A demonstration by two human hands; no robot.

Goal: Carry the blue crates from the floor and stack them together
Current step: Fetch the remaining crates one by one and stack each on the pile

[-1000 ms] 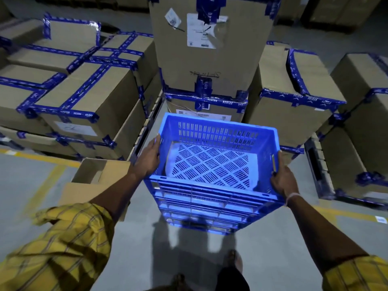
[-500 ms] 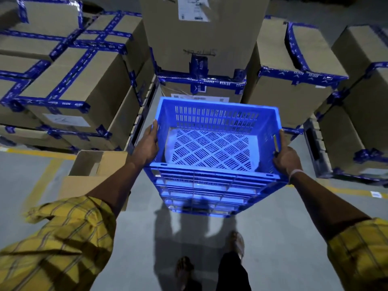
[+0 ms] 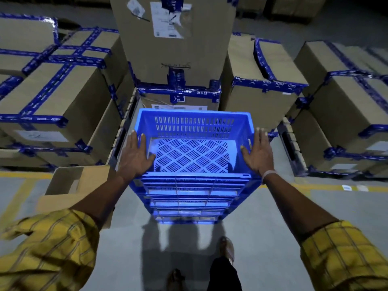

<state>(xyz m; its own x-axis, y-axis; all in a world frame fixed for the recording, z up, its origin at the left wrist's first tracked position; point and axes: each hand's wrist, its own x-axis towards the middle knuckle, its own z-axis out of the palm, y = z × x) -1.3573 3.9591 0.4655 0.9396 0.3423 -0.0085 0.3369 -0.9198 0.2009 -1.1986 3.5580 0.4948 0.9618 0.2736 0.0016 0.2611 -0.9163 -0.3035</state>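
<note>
Head view: open brown cardboard box (image 3: 69, 185) on the floor left. Your left hand (image 3: 134, 157) lies flat, fingers straight, on the left rim of the blue perforated plastic crate (image 3: 192, 131), top of a nested stack on the grey floor. Likely stiff, light; grip the side rims. Right hand (image 3: 257, 152) mirrors, fingers spread, both arms extended.

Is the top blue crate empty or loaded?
Empty. The top blue crate shows only its bare perforated floor, nothing lying on it. It sits level on the stack, both hands open at its sides.
</note>
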